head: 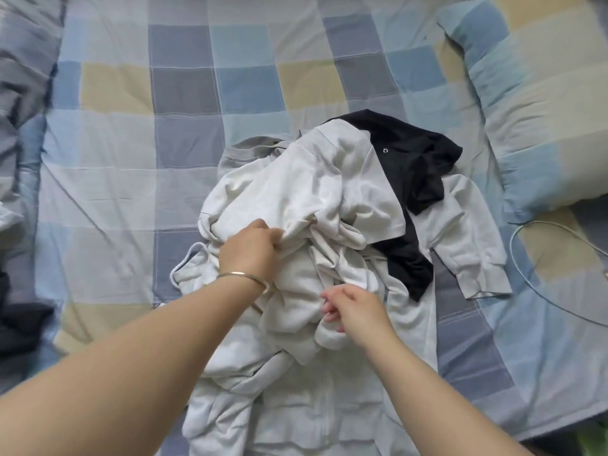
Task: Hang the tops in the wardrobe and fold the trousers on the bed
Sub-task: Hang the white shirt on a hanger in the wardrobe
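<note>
1. The pile of pale garments [316, 232] lies heaped mid-bed on the checked bedsheet [131, 126], with a black garment [414, 166] tangled under its right side. Tops and trousers cannot be told apart in this heap.
2. Your left hand [253, 248] has its fingers curled into a fold of pale cloth at the pile's upper left. The grip looks firm.
3. Your right hand [352, 311] sits at the pile's lower right, fingers [329, 309] bent and pinching at a ridge of cloth; whether it truly holds is unclear.
4. Judgement: you are separating one garment. Lift with the left hand, and hold the rest down with the right.
5. Find a collar or waistband before pulling, since sleeves appear interlocked.
6. Risk: the cable [539, 274] by the pillow [543, 110] lies near a spread sleeve; keep drags away from it.
</note>
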Tool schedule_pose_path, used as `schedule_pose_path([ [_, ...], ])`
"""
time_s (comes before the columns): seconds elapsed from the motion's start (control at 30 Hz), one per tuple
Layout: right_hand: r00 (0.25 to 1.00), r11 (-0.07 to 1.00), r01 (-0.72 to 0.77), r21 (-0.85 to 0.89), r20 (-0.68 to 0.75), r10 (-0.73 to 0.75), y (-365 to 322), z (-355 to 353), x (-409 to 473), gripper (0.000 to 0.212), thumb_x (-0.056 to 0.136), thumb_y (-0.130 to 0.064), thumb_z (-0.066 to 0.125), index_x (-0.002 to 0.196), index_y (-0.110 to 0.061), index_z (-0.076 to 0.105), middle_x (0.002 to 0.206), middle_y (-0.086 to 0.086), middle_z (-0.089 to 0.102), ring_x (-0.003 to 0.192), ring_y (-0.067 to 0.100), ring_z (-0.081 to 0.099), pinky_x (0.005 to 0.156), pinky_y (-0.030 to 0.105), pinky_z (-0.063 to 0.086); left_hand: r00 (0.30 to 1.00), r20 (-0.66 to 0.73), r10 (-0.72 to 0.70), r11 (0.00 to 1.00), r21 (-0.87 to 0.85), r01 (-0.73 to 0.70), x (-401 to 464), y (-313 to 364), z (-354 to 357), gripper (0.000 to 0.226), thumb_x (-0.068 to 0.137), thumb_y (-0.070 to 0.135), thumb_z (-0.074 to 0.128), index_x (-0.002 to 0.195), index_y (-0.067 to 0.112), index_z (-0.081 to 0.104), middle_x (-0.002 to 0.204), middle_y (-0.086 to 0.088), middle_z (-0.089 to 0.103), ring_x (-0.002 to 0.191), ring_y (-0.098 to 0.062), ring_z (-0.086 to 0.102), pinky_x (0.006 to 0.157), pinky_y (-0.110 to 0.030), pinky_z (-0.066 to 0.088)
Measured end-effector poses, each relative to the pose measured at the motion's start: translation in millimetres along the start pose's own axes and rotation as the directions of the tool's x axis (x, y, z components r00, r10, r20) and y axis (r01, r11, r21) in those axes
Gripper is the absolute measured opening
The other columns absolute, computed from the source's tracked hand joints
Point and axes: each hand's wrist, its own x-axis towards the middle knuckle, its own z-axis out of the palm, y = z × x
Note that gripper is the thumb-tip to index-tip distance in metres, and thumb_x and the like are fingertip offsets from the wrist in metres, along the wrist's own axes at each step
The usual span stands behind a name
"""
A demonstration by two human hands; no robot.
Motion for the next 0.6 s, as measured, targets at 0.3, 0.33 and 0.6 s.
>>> schedule_pose_path([
  [0.3, 0.932, 0.653, -0.338, 0.678, 0.144, 0.333, -40, 22, -42, 0.037, 0.088, -0.031, 0.059, 0.103, 0.002, 0.061, 0.088, 0.020, 0.069, 0.075, 0.028, 0.067, 0.070, 0.034, 0.054, 0.818, 0.457, 0.350, 0.906, -0.386, -0.172, -123, 10, -102, 0.011, 0.084, 0.039, 0.046, 0.087, 0.030, 0.051, 0.068, 0.014, 0.047, 0.082, 0.002, 0.048, 0.085, -0.010, 0.035],
  [0.33, 0.930, 0.682, -0.318, 0.659, 0.077, 0.359, -41, 20, -51, 0.032, 0.087, -0.021, 0.059, 0.100, 0.008, 0.057, 0.077, 0.021, 0.066, 0.058, 0.026, 0.066, 0.057, 0.027, 0.054, 0.782, 0.531, 0.326, 0.919, -0.373, -0.130, -131, 13, -114, 0.014, 0.083, 0.040, 0.051, 0.086, 0.028, 0.058, 0.064, 0.019, 0.050, 0.083, 0.010, 0.045, 0.080, 0.004, 0.025],
  [0.6, 0.972, 0.620, -0.232, 0.750, 0.197, 0.125, -133, -26, -188, 0.040, 0.074, -0.013, 0.040, 0.085, 0.014, 0.067, 0.088, 0.035, 0.064, 0.075, 0.043, 0.066, 0.082, 0.047, 0.050, 0.823, 0.547, 0.154, 0.915, -0.393, 0.090, -160, 14, -179, 0.014, 0.047, 0.068, 0.066, 0.054, 0.067, 0.054, 0.061, 0.046, 0.052, 0.088, 0.023, 0.054, 0.073, -0.006, 0.040],
])
